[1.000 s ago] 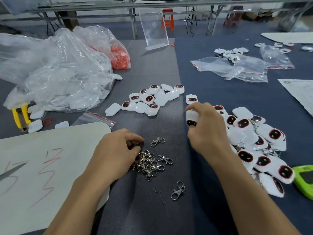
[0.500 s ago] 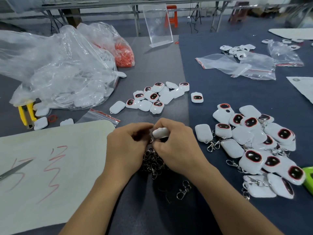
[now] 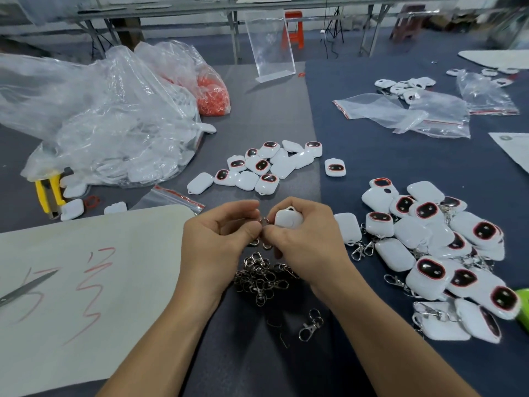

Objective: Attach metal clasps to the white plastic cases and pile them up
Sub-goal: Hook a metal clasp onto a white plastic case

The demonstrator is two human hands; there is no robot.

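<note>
My right hand [image 3: 306, 242] grips a white plastic case [image 3: 288, 218], back side up, just above the table's middle. My left hand [image 3: 217, 239] pinches a metal clasp [image 3: 264, 222] whose ring touches the case's left edge. Below both hands lies a heap of loose metal clasps [image 3: 259, 277]; one clasp [image 3: 310, 325] lies apart nearer me. A small group of white cases without clasps [image 3: 257, 167] sits beyond the hands. To the right is a pile of cases with clasps attached [image 3: 435, 247].
A big clear bag of white parts [image 3: 100, 124] and a bag of orange rings [image 3: 213, 96] sit at the left. White paper with red marks [image 3: 86, 282] and scissors [image 3: 20, 290] lie near left. Empty zip bags [image 3: 415, 113] lie far right, a green device [image 3: 522, 308] at the right edge.
My right hand carried a case from the right pile to the middle, my left hand lifted a clasp from the heap, and both now meet above the heap with the case raised higher.
</note>
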